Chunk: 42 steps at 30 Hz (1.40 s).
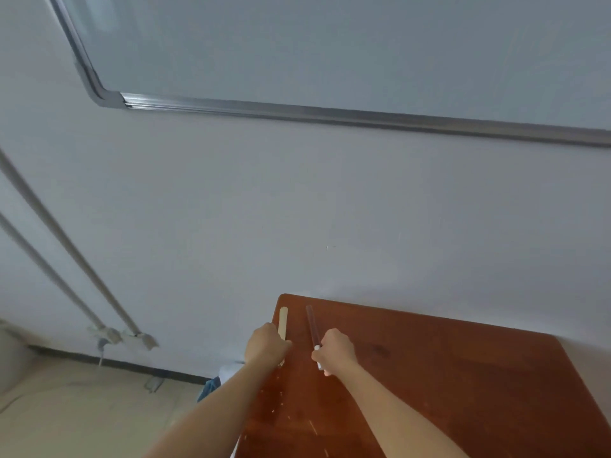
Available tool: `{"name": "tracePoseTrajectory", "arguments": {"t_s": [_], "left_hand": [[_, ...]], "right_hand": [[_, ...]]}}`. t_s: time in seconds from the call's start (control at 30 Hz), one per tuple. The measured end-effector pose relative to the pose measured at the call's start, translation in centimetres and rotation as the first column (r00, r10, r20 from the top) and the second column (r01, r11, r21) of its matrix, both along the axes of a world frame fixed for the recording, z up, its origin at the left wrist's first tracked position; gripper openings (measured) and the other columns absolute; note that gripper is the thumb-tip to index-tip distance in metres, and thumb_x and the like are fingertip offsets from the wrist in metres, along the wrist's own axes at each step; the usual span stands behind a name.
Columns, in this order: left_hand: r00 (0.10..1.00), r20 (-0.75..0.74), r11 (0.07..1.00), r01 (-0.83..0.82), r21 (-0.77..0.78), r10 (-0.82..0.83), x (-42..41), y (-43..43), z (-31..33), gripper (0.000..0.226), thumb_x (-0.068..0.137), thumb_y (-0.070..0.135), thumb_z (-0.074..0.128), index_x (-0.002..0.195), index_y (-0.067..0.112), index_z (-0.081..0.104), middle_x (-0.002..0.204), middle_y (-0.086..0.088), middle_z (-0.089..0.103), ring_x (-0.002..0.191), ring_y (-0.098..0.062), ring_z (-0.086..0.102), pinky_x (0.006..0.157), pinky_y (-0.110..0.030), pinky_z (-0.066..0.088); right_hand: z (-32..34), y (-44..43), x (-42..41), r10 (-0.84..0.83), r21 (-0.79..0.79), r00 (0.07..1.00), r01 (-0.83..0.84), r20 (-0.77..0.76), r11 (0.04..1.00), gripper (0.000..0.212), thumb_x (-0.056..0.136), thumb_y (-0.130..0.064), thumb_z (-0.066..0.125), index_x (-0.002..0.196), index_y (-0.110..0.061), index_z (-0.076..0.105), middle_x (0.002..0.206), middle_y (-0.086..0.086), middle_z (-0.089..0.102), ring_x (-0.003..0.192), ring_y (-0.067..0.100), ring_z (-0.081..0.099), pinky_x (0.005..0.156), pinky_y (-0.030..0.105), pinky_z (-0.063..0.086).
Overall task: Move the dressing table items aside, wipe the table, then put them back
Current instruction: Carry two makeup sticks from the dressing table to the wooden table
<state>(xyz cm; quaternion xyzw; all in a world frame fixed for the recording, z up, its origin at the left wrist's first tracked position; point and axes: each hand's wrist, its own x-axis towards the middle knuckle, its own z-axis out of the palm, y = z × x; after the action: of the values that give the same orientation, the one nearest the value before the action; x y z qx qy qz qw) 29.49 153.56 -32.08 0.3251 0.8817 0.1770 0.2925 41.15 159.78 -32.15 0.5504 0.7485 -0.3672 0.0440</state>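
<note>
Dressing table items, two in number, are sitting at the 11 o'clock corner of the desk (446, 375), both pointing toward 12 o'clock, near each other but apart; the pale flat stick (283, 320) is running along the desk's 9 o'clock edge, and the dark translucent tube (310, 323) with a white end is lying just beside it at 3 o'clock. The left hand (266, 347) is curling its fingers round the near end of the stick; the right hand (335, 350) is gripping the white end of the tube in a closed fist. Whether the far ends are resting on the wood or hanging just above it, I cannot tell.

I am judging that the person is handling the moving part of the task, either parking the items at the corner or lifting them from it; small pale specks at 7 o'clock on the desk are suggesting that wiping is not yet done. The next move is probably calling for both hands to let go once the items are lying flat, the tube being likely to roll; then for reaching the blue cloth (209, 386), which is showing below the left forearm at 9 o'clock of the desk.
</note>
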Motion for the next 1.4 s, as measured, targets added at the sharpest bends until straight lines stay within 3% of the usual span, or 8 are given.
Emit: {"name": "tracePoseTrajectory", "arguments": {"t_s": [0.17, 0.43, 0.7, 0.83, 0.97, 1.13, 1.27, 1.4], "left_hand": [[1.0, 0.006, 1.0, 0.0, -0.009, 0.0, -0.5, 1.9, -1.2, 0.016, 0.081, 0.019, 0.059, 0.076, 0.011, 0.045, 0.073, -0.002, 0.051, 0.07, -0.017, 0.051, 0.056, -0.023, 0.038], [0.999, -0.031, 1.0, 0.02, 0.009, -0.02, -1.9, 3.0, -2.2, 0.023, 0.083, 0.016, 0.056, 0.066, 0.015, 0.04, 0.065, 0.002, 0.046, 0.072, -0.018, 0.05, 0.056, -0.023, 0.034], [0.995, 0.017, 0.993, 0.098, 0.072, -0.099, -3.2, 3.5, -2.8, 0.031, 0.083, 0.018, 0.057, 0.058, 0.016, 0.039, 0.057, 0.004, 0.044, 0.053, -0.007, 0.041, 0.047, -0.019, 0.029], [0.99, 0.058, 0.987, 0.124, 0.098, -0.13, -4.2, 3.5, -2.9, 0.035, 0.085, 0.017, 0.053, 0.054, 0.014, 0.037, 0.053, 0.003, 0.042, 0.05, -0.01, 0.039, 0.047, -0.021, 0.029], [0.977, 0.087, 0.977, 0.182, 0.111, -0.192, -5.0, 3.3, -3.0, 0.029, 0.085, 0.016, 0.051, 0.058, 0.013, 0.042, 0.056, 0.002, 0.046, 0.053, -0.01, 0.042, 0.05, -0.02, 0.032], [0.958, 0.107, 0.962, 0.254, 0.102, -0.265, -5.4, 3.2, -2.9, 0.026, 0.083, 0.014, 0.05, 0.057, 0.012, 0.043, 0.058, 0.0, 0.048, 0.055, -0.011, 0.044, 0.051, -0.02, 0.033], [0.946, 0.113, 0.95, 0.291, 0.116, -0.304, -5.8, 3.2, -2.6, 0.031, 0.083, 0.012, 0.049, 0.054, 0.014, 0.038, 0.056, 0.001, 0.044, 0.052, -0.01, 0.041, 0.051, -0.021, 0.032], [0.915, 0.076, 0.913, 0.384, 0.139, -0.396, -6.2, 2.7, -1.7, 0.03, 0.085, 0.013, 0.048, 0.058, 0.016, 0.035, 0.059, 0.003, 0.042, 0.054, -0.008, 0.038, 0.05, -0.02, 0.029]], "right_hand": [[-1.3, 0.8, -1.2, -0.013, 0.011, 1.0, 0.013, -0.022, 1.0, 0.007, 0.088, -0.014, 0.054, 0.081, -0.012, 0.05, 0.099, 0.012, 0.069, 0.091, 0.027, 0.067, 0.079, 0.034, 0.055], [-2.6, 0.9, -2.9, -0.01, -0.007, 0.998, 0.01, -0.061, 1.0, 0.035, 0.087, -0.012, 0.051, 0.058, -0.019, 0.034, 0.067, 0.0, 0.051, 0.09, 0.027, 0.066, 0.064, 0.029, 0.046], [-2.2, 0.6, -4.1, -0.028, 0.046, 0.999, 0.029, -0.033, 0.998, 0.012, 0.089, -0.014, 0.049, 0.077, -0.013, 0.046, 0.09, 0.008, 0.064, 0.086, 0.024, 0.064, 0.067, 0.03, 0.046], [-1.7, 0.5, -4.3, -0.061, 0.098, 0.998, 0.059, 0.012, 0.993, 0.023, 0.091, -0.02, 0.049, 0.069, -0.015, 0.043, 0.067, -0.004, 0.046, 0.076, 0.016, 0.05, 0.064, 0.026, 0.037], [-1.4, 0.2, -4.6, -0.092, 0.117, 0.995, 0.086, 0.048, 0.989, 0.015, 0.093, -0.026, 0.05, 0.085, -0.014, 0.05, 0.068, -0.006, 0.043, 0.075, 0.016, 0.049, 0.058, 0.024, 0.038], [-1.3, -0.4, -4.5, -0.152, 0.137, 0.983, 0.138, 0.101, 0.981, 0.03, 0.093, -0.026, 0.047, 0.065, -0.02, 0.039, 0.066, -0.006, 0.044, 0.064, 0.012, 0.046, 0.049, 0.019, 0.032], [-0.5, -0.9, -4.2, -0.174, 0.164, 0.977, 0.153, 0.12, 0.974, 0.022, 0.094, -0.026, 0.045, 0.108, -0.012, 0.056, 0.108, 0.004, 0.058, 0.099, 0.02, 0.057, 0.072, 0.027, 0.043], [0.6, -1.5, -3.1, -0.223, 0.23, 0.969, 0.194, 0.108, 0.954, 0.029, 0.094, -0.026, 0.044, 0.119, -0.012, 0.053, 0.12, 0.004, 0.055, 0.104, 0.019, 0.057, 0.081, 0.029, 0.047]]}}
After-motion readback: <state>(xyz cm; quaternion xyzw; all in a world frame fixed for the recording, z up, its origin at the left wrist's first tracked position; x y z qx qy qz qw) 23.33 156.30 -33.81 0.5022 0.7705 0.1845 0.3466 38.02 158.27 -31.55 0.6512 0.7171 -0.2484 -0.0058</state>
